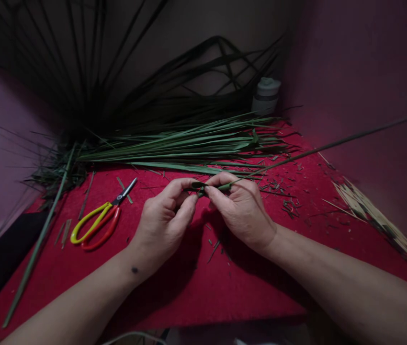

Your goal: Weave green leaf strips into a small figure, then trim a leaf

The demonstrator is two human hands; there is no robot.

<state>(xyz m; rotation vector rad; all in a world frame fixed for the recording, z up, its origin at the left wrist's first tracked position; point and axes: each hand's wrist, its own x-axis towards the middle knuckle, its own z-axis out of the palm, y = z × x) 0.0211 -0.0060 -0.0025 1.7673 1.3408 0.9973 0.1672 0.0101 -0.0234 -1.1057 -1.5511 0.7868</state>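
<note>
Between my two hands is a folded green leaf strip (224, 187), held above the red cloth. My left hand (167, 211) pinches its looped left end between thumb and fingertips. My right hand (241, 206) grips the strip just to the right, thumb against forefinger. From my right hand a long thin leaf length (318, 146) runs up and out to the right edge. Scissors (112, 211) with one yellow and one red handle lie left of my left hand, blades pointing away. The fingertips partly hide the fold.
Long green leaves (185, 143) lie in a pile across the back. A lidded bottle (266, 96) stands behind them. Pale thin sticks (379, 215) lie at the right edge. Leaf scraps dot the red cloth (254, 292). A long stalk (40, 239) and a black object (5, 258) are at left.
</note>
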